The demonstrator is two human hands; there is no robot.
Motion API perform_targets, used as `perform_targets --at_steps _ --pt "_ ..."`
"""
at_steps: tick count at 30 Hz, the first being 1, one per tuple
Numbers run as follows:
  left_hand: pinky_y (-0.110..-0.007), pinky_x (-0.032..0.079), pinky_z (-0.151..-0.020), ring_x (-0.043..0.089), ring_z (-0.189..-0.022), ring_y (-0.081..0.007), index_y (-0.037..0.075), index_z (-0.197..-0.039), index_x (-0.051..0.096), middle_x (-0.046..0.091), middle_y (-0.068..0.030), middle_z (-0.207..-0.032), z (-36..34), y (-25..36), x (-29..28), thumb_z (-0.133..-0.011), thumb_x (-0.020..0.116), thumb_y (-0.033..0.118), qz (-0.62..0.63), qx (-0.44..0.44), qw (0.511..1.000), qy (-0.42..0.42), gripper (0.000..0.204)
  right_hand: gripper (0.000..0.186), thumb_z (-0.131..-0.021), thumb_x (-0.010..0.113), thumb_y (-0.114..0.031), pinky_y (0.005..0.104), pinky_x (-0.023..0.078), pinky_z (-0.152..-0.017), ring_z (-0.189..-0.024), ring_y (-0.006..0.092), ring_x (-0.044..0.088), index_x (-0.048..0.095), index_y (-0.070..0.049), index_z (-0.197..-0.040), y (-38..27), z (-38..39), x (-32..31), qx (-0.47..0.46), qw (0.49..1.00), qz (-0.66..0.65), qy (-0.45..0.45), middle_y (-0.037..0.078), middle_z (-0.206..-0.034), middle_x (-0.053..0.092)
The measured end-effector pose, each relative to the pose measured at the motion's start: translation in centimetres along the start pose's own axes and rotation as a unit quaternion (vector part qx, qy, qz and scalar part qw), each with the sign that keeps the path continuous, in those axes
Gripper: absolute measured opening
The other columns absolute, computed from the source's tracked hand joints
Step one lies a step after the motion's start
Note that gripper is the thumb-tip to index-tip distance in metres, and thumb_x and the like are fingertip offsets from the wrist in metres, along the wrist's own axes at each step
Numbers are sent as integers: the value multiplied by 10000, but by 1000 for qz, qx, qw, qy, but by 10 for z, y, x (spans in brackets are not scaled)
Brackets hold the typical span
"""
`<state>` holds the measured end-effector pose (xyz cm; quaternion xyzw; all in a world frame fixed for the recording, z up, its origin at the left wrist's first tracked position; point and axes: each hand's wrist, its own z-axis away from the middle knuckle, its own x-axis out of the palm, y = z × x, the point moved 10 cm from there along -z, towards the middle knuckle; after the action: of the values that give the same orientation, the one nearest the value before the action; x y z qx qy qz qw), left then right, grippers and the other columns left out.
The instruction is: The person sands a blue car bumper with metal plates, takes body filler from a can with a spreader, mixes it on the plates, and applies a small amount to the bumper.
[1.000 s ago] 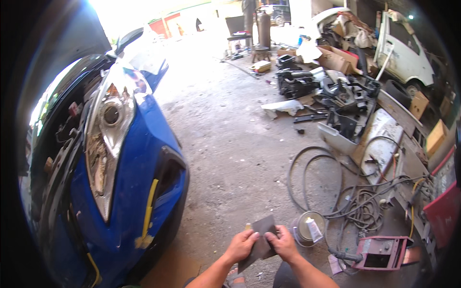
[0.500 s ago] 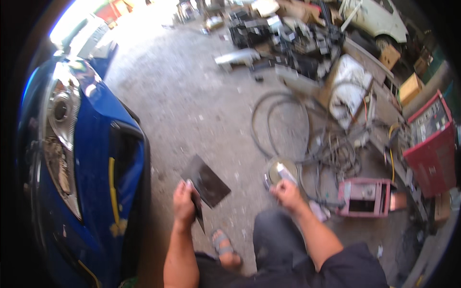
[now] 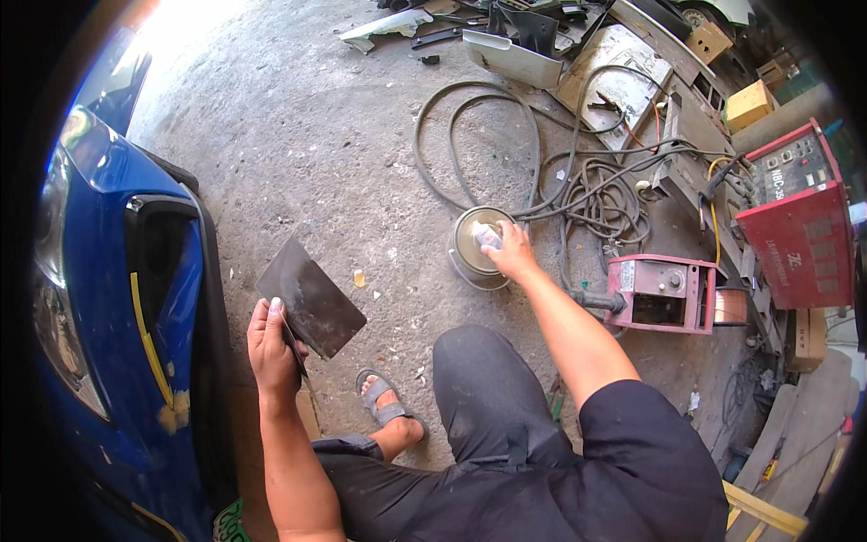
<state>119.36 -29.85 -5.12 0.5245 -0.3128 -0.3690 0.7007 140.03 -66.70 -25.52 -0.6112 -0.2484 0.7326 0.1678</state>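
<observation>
Dark board [image 3: 312, 296] gripped by left hand [image 3: 272, 345]; right hand [image 3: 511, 254] reaches onto tin [image 3: 471, 242].

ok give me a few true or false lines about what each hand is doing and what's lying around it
1. The left hand holds a dark flat plate. True.
2. The right hand rests on the red box-shaped machine. False: it is on top of a round tin on the concrete floor, holding a small pale thing there; the small red machine sits apart to its right.
3. A blue car stands to the person's left. True.
4. The floor beyond the tin is bare. False: coiled hoses and cables lie there.
5. The person wears closed boots. False: a sandal shows on the one visible foot.
</observation>
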Motion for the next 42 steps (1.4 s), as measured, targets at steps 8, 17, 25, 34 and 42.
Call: perform_targets --at_steps 8,17,25,34,42 --pt "-182 322 -343 436 -384 -42 120 -855 514 500 43 -591 -11 -9 17 -990 486 205 -42 51 995 -69 161 533 -712 722 -235 452 437 -913 -1075 365 482 487 -69 -1160 -20 18 -2 -74 992 77 62 168 -1104 505" --pt "-188 349 -412 432 -443 -34 97 -791 495 482 40 -603 -4 -11 38 -988 495 191 -61 -31 994 -80 219 514 -737 704 -218 473 432 -938 -1110 410 498 476 -16 -1152 130 168 83 118 979 83 -146 226 -1145 532" --pt "-197 358 -379 441 -422 -41 102 -785 491 492 38 -605 -9 -19 45 -981 503 190 -74 -28 994 -80 215 290 -826 656 -289 444 490 -801 -935 354 630 614 -21 -930 110 135 78 121 979 -20 -164 210 -943 645" --pt "-187 280 -327 410 -374 -45 136 -811 486 455 45 -564 -13 -14 45 -981 505 203 -94 26 991 -94 184 295 -785 686 -232 370 503 -787 -858 280 644 644 -27 -994 92 6 -29 124 975 -132 127 153 -902 659" --pt "-169 305 -492 391 -568 6 84 -818 506 464 69 -680 0 -17 42 -993 487 162 -94 -18 990 -106 192 335 -682 687 -190 385 509 -811 -933 320 653 647 -20 -968 108 -16 -11 221 974 -38 31 193 -966 675"
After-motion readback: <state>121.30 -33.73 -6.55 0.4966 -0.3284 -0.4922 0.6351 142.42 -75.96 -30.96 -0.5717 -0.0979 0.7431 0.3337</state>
